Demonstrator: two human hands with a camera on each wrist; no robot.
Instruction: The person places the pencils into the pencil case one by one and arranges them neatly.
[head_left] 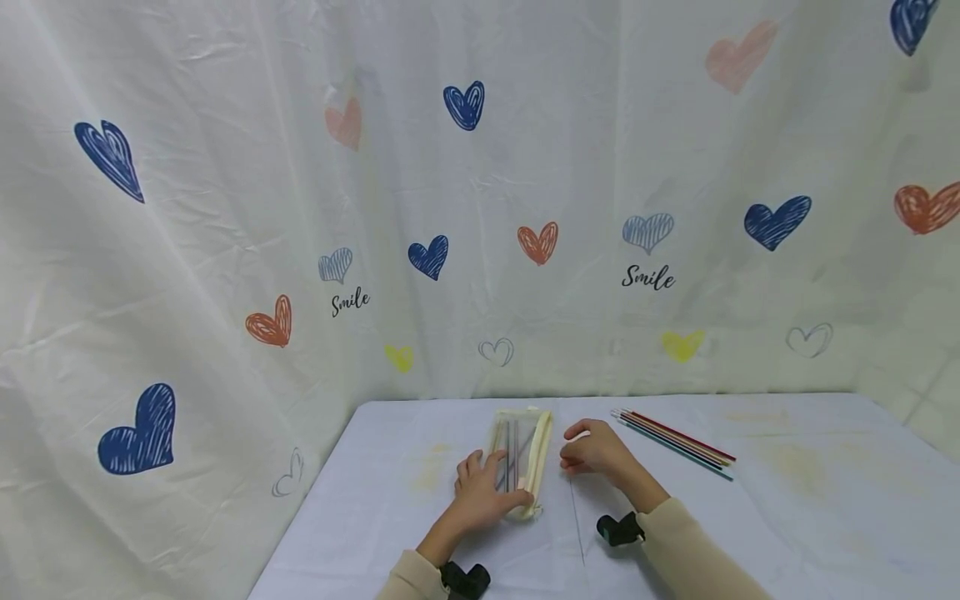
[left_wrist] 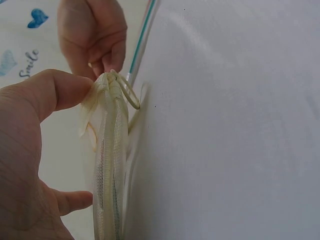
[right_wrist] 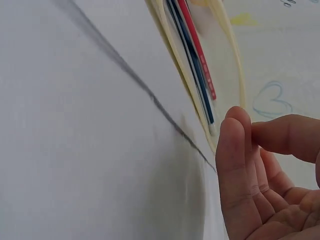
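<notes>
A cream mesh pencil pouch with a zipper lies on the table, several pencils showing through it. My left hand spans the near part of the pouch and holds it, with fingers over its left side and the thumb at its near right corner. The left wrist view shows the pouch's zipper edge and a cord loop at its end. Just right of the pouch, my right hand hovers with loosely bent fingers and nothing visible between them. In the right wrist view a red pencil and blue ones lie inside the pouch.
Several coloured pencils lie side by side on the table, right of my right hand. A white cloth covers the table. Behind it hangs a white curtain printed with hearts.
</notes>
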